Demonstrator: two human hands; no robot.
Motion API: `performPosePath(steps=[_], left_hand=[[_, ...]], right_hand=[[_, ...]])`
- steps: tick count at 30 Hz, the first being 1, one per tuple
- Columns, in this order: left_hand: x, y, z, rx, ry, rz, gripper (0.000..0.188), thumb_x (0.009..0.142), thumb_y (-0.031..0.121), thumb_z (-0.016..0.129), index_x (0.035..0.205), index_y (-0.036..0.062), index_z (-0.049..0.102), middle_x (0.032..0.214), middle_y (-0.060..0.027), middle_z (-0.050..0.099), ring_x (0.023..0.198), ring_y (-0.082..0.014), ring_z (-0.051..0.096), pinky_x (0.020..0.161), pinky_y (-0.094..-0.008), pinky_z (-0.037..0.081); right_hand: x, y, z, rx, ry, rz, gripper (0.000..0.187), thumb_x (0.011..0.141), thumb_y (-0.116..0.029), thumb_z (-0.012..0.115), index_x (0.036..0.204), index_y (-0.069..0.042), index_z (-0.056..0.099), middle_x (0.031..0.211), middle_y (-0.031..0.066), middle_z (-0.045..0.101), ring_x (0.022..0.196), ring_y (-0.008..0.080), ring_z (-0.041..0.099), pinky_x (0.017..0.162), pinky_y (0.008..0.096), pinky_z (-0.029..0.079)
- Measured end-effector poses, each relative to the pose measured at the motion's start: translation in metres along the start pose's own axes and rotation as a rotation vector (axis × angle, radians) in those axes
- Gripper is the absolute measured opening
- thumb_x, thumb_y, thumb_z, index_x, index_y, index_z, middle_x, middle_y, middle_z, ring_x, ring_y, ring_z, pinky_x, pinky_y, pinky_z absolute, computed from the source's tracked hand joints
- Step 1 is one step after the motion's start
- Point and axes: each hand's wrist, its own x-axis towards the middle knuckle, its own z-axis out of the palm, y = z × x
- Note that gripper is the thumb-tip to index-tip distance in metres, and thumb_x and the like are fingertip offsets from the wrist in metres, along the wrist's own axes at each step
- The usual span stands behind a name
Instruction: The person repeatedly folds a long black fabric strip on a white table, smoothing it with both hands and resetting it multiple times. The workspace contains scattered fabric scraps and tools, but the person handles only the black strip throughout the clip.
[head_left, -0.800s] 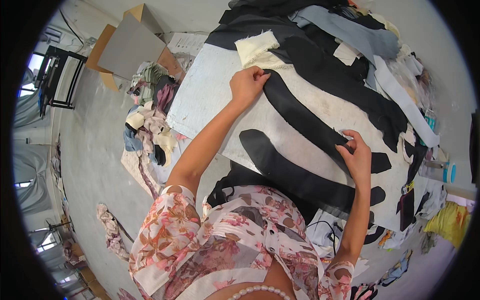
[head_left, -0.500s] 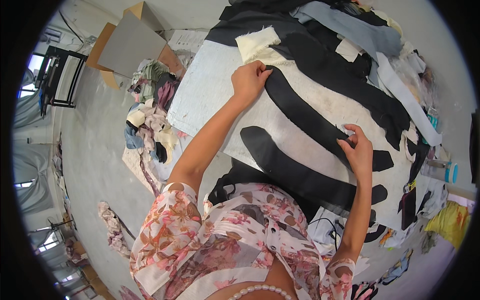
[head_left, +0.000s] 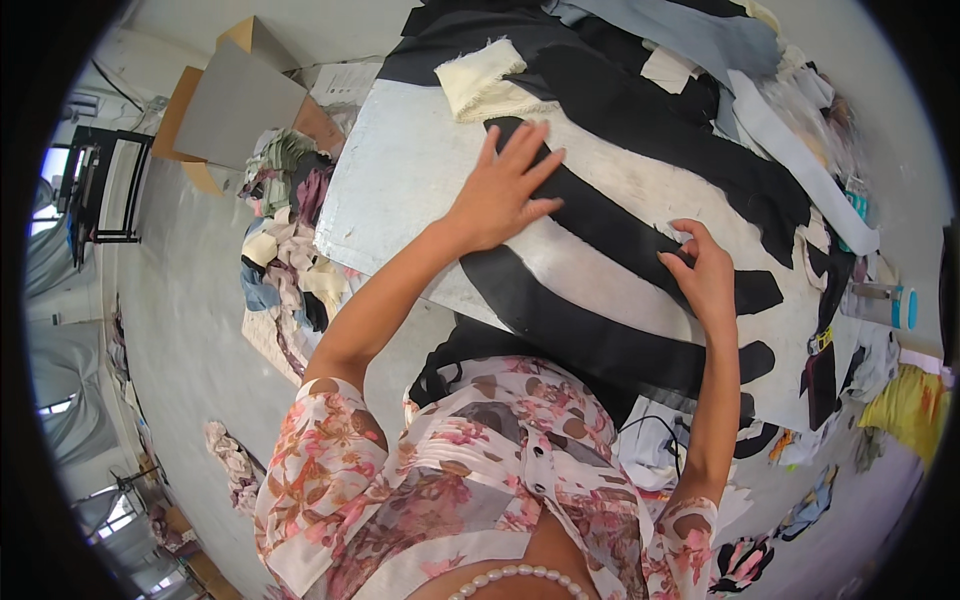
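A long, curved black fabric piece (head_left: 610, 212) lies flat across the pale table (head_left: 385, 165). My left hand (head_left: 500, 195) rests on its far left end, fingers spread and palm down. Over the right part of the same piece, my right hand (head_left: 704, 268) has thumb and forefinger pinched at its upper edge; what lies between the fingertips is too small to make out. Nearer my body, a second curved black fabric piece (head_left: 590, 335) follows the table's front edge. A cream frayed cloth scrap (head_left: 483, 80) sits just beyond my left hand.
Black cloth (head_left: 640, 130), a grey-blue fabric strip (head_left: 690, 45) and scraps are heaped at the back. A dark phone (head_left: 822, 385) and a clear cup with a blue rim (head_left: 890, 305) are at the right. Fabric scraps (head_left: 285, 250) and a cardboard box (head_left: 235, 100) stand left.
My left hand has let go of the far end of the black piece and now lies spread flat on it. My right hand stays at nearly the same place.
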Motion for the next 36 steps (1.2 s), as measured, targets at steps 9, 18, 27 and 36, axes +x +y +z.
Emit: performPosePath(steps=[9,18,27,36], left_hand=[[-0.005,0.026,0.009,-0.079,-0.249,0.259,0.075,0.096,0.057,0.046,0.151,0.0068,0.036,0.161,-0.0157,0.023,0.15,-0.028,0.018,0.121,-0.0513,0.01],[0.005,0.058,0.018,-0.208,-0.248,0.395,0.078,0.092,0.056,0.054,0.15,0.0059,0.037,0.161,-0.0162,0.022,0.149,-0.0294,0.02,0.121,-0.0522,0.011],[0.018,0.073,0.012,-0.142,-0.235,0.425,0.083,0.09,0.062,0.052,0.15,0.0064,0.036,0.161,-0.0164,0.022,0.149,-0.0304,0.02,0.121,-0.0532,0.009],[0.037,0.095,0.048,-0.208,-0.196,0.61,0.084,0.091,0.068,0.042,0.146,0.0049,0.041,0.158,-0.0168,0.027,0.148,-0.0287,0.024,0.121,-0.0513,0.01]], right_hand=[[-0.002,0.003,-0.011,-0.041,-0.018,0.002,0.047,0.075,-0.012,0.079,0.118,-0.013,0.06,0.073,0.0071,0.062,0.067,0.0261,0.062,0.064,0.0371,0.047],[-0.006,0.012,-0.012,-0.056,0.03,-0.019,0.048,0.074,-0.011,0.079,0.118,-0.013,0.06,0.074,0.0057,0.062,0.067,0.0253,0.062,0.063,0.0356,0.047],[-0.012,0.038,-0.031,-0.061,0.079,-0.008,0.044,0.075,-0.011,0.077,0.116,-0.012,0.061,0.072,0.0041,0.061,0.064,0.0221,0.06,0.061,0.0331,0.046],[-0.026,0.054,-0.053,-0.081,0.07,0.02,0.044,0.074,-0.01,0.078,0.116,-0.013,0.063,0.073,0.0042,0.063,0.067,0.0234,0.061,0.065,0.0347,0.047]])
